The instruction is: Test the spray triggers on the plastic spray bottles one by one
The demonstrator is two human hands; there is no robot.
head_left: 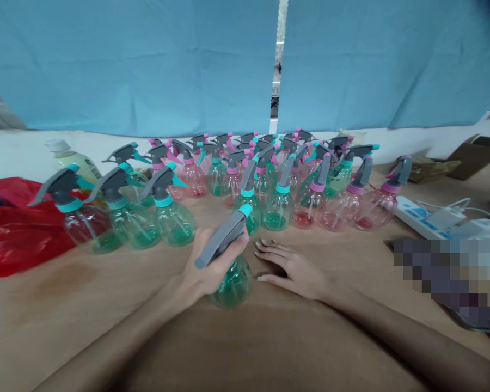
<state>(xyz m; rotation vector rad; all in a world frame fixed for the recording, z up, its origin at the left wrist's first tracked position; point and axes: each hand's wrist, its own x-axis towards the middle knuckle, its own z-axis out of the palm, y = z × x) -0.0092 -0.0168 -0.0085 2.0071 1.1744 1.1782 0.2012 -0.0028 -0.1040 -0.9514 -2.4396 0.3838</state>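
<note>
My left hand is wrapped round the neck of a green spray bottle with a grey and turquoise trigger head. The bottle is close to the table top; whether its base touches is hard to tell. To its right, my right hand lies on the table with its fingers stretched out, holding nothing. Just beyond the hands, a green spray bottle and a pink spray bottle stand in a row with several others. On the left are more green spray bottles.
A red plastic bag and a white-capped bottle are at the left. A white power strip with plugs, a pixelated dark object and a brown cardboard box are at the right. Blue sheeting hangs behind the wooden table.
</note>
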